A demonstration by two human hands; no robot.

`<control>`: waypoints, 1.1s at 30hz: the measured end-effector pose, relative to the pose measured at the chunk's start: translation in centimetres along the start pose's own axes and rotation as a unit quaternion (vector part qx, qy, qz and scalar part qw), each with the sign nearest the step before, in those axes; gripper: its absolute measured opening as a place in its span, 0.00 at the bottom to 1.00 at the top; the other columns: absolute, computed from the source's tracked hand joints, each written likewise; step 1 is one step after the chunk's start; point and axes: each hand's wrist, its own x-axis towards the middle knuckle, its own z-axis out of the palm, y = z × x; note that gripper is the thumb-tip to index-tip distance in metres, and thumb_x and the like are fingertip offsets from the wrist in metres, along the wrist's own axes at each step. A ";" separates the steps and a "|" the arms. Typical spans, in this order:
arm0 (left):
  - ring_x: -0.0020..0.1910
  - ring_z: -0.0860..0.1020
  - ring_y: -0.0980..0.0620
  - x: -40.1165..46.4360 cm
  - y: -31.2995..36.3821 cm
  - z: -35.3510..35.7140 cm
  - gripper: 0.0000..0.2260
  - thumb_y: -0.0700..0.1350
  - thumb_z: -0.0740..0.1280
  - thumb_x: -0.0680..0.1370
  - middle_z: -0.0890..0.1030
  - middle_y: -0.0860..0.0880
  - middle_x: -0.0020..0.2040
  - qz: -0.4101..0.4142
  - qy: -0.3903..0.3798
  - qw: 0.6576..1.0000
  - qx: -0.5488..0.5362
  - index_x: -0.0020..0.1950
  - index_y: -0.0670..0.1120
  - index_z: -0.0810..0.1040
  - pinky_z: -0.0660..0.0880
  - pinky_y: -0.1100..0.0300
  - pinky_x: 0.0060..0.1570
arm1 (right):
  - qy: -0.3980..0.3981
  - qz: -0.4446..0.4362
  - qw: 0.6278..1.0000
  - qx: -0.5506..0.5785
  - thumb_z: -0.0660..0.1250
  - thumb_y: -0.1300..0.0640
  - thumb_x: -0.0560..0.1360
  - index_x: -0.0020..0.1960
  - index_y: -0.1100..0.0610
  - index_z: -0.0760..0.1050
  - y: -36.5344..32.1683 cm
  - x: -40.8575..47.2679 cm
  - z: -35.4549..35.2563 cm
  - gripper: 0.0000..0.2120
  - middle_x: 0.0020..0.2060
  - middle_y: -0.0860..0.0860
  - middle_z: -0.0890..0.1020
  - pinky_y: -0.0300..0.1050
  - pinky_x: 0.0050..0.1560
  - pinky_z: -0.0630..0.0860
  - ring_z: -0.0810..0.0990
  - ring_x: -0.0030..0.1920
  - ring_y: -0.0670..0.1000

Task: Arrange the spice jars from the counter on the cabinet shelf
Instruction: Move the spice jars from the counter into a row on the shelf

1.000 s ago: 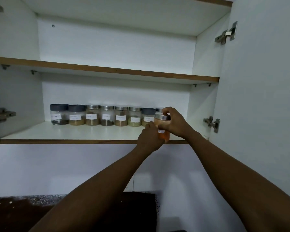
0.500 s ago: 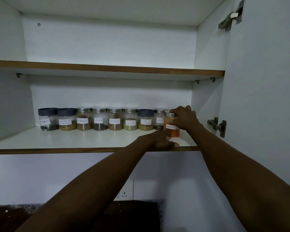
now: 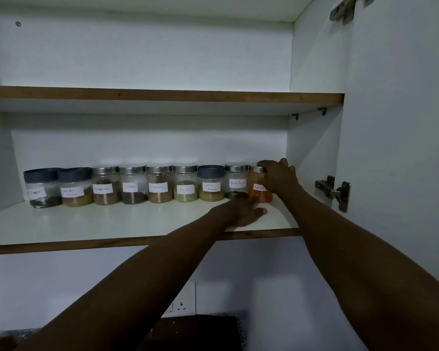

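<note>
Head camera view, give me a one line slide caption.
Right hand grips the orange spice jar at the row's right end on the cabinet shelf; left hand rests beside it.

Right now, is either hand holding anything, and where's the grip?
The right hand grips the orange spice jar at its lid and right side, standing on the shelf. The left hand holds nothing; it rests flat on the shelf.

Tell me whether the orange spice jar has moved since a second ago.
Yes. The orange spice jar went back from the shelf's front edge into the row, beside the black pepper jar.
</note>
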 end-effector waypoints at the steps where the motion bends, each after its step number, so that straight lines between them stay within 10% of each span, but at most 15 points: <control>1: 0.83 0.54 0.40 0.4 -0.1 0.1 0.32 0.66 0.50 0.83 0.54 0.43 0.84 0.000 0.003 1.000 0.001 0.84 0.53 0.50 0.55 0.44 0.79 | -0.004 0.002 1.000 0.010 0.64 0.50 0.80 0.75 0.49 0.71 0.1 0.2 0.2 0.23 0.72 0.52 0.76 0.58 0.68 0.65 0.69 0.70 0.60; 17: 0.81 0.63 0.43 1.9 -0.3 0.3 0.31 0.63 0.51 0.85 0.64 0.41 0.81 -0.012 0.038 0.999 -0.014 0.80 0.44 0.65 0.61 0.47 0.79 | 0.022 -0.007 0.986 0.164 0.67 0.53 0.80 0.78 0.53 0.64 1.0 1.7 4.1 0.28 0.76 0.53 0.67 0.62 0.69 0.74 0.75 0.70 0.61; 25: 0.63 0.79 0.45 0.6 0.2 0.1 0.22 0.59 0.60 0.84 0.82 0.42 0.60 -0.017 0.108 0.993 -0.048 0.61 0.42 0.81 0.74 0.52 0.64 | 0.069 -0.067 0.990 0.108 0.67 0.48 0.80 0.84 0.48 0.49 2.1 1.0 5.6 0.39 0.84 0.48 0.49 0.63 0.67 0.76 0.72 0.75 0.61; 33: 0.51 0.83 0.44 -2.3 1.3 -0.6 0.10 0.44 0.66 0.81 0.84 0.41 0.50 0.007 0.157 0.986 -0.062 0.52 0.39 0.82 0.81 0.48 0.57 | 0.197 -0.071 0.975 0.072 0.60 0.46 0.83 0.84 0.46 0.42 0.6 0.3 4.4 0.37 0.84 0.53 0.54 0.53 0.46 0.81 0.81 0.63 0.62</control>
